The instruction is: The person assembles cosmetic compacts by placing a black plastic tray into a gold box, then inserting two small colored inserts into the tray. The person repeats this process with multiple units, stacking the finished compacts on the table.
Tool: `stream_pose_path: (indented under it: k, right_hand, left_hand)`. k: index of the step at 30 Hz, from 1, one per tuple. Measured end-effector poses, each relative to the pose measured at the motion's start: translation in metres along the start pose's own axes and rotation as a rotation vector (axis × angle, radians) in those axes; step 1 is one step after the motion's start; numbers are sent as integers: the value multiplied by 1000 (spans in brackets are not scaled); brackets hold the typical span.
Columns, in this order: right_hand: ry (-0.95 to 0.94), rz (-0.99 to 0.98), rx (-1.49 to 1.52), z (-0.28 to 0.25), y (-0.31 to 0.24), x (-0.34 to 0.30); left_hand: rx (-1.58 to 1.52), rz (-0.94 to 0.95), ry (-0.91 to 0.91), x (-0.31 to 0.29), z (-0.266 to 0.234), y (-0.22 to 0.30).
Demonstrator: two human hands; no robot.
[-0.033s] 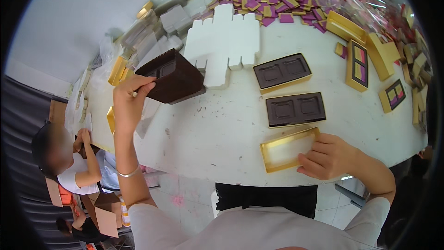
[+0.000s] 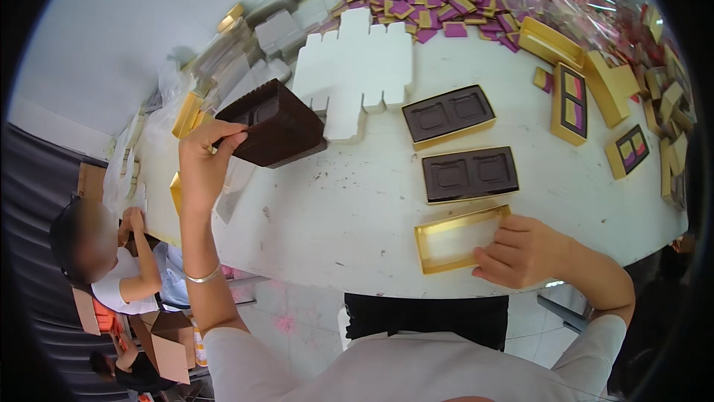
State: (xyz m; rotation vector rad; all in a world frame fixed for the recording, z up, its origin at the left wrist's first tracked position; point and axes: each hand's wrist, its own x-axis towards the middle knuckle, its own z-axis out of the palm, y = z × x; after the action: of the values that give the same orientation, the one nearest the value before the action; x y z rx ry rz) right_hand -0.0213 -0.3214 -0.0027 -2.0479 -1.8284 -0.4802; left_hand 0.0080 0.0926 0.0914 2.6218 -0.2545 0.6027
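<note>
My left hand (image 2: 206, 164) pinches the near edge of a nested stack of dark brown plastic trays (image 2: 286, 134), at the left of the white table. At the front of the table, my right hand (image 2: 520, 253) has its curled fingers on the right end of a gold open box (image 2: 439, 262). Its bottom looks pale, with no tray inside. Just beyond it lie a gold box with a brown two-hollow tray (image 2: 471, 175) and, farther back, a second such box (image 2: 449, 116). My right thumb is mostly hidden.
White flat-folded cartons (image 2: 349, 67) are stacked behind the trays. Many purple-and-gold small packets (image 2: 439, 0) are heaped at the back. Filled two-window boxes (image 2: 570, 104) and gold box parts (image 2: 606, 89) lie at the right. A co-worker (image 2: 123, 268) sits at the far left.
</note>
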Motion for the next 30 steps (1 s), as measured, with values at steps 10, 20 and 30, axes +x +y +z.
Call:
stream_pose_path:
  k: [10, 20, 30]
  right_hand:
    - [181, -16, 44, -6, -8, -2]
    - [554, -90, -206, -27, -4, 14]
    - [34, 364, 121, -65, -5, -33]
  left_hand:
    - [-376, -101, 238, 24, -34, 12]
    - [-1402, -483, -1082, -35, 82, 141]
    - [-562, 61, -725, -63, 82, 139]
